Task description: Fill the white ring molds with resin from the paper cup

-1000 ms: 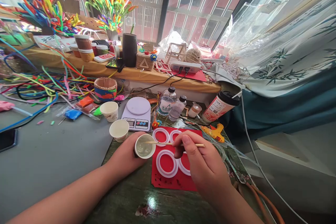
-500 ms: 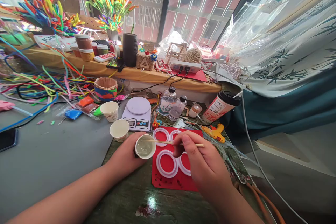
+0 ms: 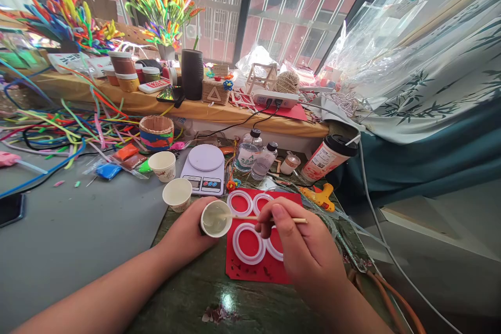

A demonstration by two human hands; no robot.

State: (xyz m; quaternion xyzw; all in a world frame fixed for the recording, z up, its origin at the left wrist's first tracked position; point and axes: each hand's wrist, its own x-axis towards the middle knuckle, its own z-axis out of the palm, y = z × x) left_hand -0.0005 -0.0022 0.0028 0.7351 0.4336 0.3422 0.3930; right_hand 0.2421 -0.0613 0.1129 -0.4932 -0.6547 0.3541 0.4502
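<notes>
My left hand (image 3: 192, 227) is wrapped round a paper cup (image 3: 202, 223), tilted toward me, with clear liquid inside. A thin wooden stick (image 3: 246, 217) is pinched between the fingers of my right hand (image 3: 299, 237); its far end reaches over the rim into the cup, blurred there. Under my right hand lies a red sheet (image 3: 235, 270) bearing several white ring-shaped moulds (image 3: 235, 253), some partly hidden by the hand. Two more paper cups (image 3: 178, 203) stand just beyond my left hand.
Behind the cups sits a kitchen scale (image 3: 203, 177). Two clear bottles (image 3: 248, 156), a small jar (image 3: 289, 163) and a lidded drink cup (image 3: 326, 159) stand beyond the sheet. At the right lie a yellow glue gun (image 3: 323, 197) and orange-handled pliers (image 3: 385, 302). Pipe cleaners (image 3: 62, 130) clutter the left.
The stick's outer end has shifted slightly to the right and down, and its tip has moved within the liquid. My left hand and the cup have stayed almost still.
</notes>
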